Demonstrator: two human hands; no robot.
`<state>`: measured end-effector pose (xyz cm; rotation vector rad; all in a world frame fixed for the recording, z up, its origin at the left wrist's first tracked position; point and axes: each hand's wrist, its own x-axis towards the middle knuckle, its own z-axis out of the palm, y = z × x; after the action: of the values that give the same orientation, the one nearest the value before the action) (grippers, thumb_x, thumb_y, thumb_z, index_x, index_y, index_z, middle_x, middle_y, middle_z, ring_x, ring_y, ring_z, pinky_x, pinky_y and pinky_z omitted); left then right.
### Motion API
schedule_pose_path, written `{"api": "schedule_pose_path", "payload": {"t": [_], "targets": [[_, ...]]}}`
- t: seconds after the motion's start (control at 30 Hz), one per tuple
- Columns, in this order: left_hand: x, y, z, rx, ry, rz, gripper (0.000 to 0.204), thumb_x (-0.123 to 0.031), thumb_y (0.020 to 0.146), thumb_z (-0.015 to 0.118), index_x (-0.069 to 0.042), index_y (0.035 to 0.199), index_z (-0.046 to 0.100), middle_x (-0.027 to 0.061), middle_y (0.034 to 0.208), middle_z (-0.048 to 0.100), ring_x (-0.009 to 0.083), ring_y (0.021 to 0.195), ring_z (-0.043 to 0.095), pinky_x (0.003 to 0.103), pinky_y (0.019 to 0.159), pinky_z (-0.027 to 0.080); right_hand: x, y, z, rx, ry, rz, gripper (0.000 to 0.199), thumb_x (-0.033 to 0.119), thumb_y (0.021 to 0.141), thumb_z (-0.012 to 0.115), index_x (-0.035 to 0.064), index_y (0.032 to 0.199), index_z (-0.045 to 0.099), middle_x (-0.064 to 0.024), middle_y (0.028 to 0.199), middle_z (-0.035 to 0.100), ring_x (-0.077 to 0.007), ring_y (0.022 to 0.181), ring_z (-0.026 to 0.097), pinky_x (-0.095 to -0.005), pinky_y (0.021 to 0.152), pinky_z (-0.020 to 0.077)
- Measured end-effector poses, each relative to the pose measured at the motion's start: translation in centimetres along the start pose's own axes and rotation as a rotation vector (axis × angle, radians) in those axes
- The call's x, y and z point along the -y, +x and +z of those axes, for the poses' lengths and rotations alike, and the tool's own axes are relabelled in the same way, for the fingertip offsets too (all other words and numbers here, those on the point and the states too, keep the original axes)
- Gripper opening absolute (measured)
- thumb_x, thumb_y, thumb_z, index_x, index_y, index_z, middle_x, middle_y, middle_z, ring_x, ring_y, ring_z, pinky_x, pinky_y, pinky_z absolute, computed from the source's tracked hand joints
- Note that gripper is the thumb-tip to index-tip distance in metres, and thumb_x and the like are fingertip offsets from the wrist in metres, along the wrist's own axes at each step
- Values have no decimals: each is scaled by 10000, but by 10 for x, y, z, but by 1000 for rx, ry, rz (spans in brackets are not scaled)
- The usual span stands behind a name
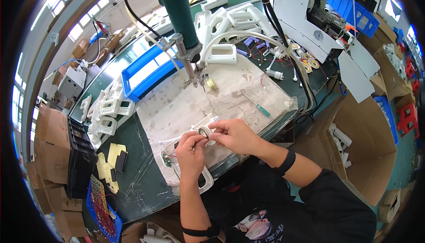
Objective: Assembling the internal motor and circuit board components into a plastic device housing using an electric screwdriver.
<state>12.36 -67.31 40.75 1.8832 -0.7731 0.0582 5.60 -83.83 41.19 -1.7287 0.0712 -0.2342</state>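
My left hand (191, 153) and my right hand (238, 135) meet at the front of the mat, both closed in a pinch. Between their fingertips is a small white ring-shaped part (203, 130); its finer details are hidden by the fingers. Under my hands lies an opened white plastic housing with a loop handle (206, 182). A small green circuit board (167, 159) with thin wires shows at its left side, beside my left hand. Farther right on the mat rests a screwdriver with a green handle (263, 110).
A green electric screwdriver (176, 13) hangs over the mat (177, 106). Around it are a blue tray (129, 93), white housings (110, 107), purple batteries (253, 42), yellow sheets (116, 152) and a white machine (292, 11). A cardboard box (372, 163) stands right of the bench.
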Motion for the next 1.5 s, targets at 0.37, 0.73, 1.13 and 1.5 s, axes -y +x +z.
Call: {"api": "schedule_pose_path", "payload": {"t": [0.37, 0.73, 1.13, 1.5], "targets": [[8, -1, -1, -115, -331, -243, 83, -51, 919, 621, 1, 984, 621, 27, 882, 651, 111, 840, 609, 242, 734, 484, 4, -7, -14, -212, 62, 135, 350, 152, 860, 655, -69, 1131, 636, -103, 773, 709, -115, 650, 649, -268, 591, 495], [1, -28, -35, -289, -120, -94, 188, 40, 892, 582, 37, 1075, 625, 101, 1054, 644, 151, 946, 606, 280, 810, 505, -3, -128, -69, 223, 407, 414, 297, 121, 907, 639, -38, 1159, 640, -73, 862, 694, -87, 662, 632, -221, 595, 526], [78, -116, -117, -713, -39, -401, 235, -194, 964, 585, 0, 1092, 620, 43, 913, 626, 118, 735, 575, 218, 635, 476, -149, -196, 12, 93, 444, 671, 286, 125, 881, 616, -66, 1092, 648, -91, 833, 682, -105, 621, 621, -236, 520, 498], [79, -121, -111, -677, 116, -380, 252, -199, 950, 610, 36, 1034, 640, 52, 842, 625, 130, 754, 575, 254, 660, 478, -160, -188, 33, 185, 302, 644, 270, 72, 832, 596, -96, 1034, 660, -134, 685, 667, -160, 525, 627, -289, 478, 500]]}}
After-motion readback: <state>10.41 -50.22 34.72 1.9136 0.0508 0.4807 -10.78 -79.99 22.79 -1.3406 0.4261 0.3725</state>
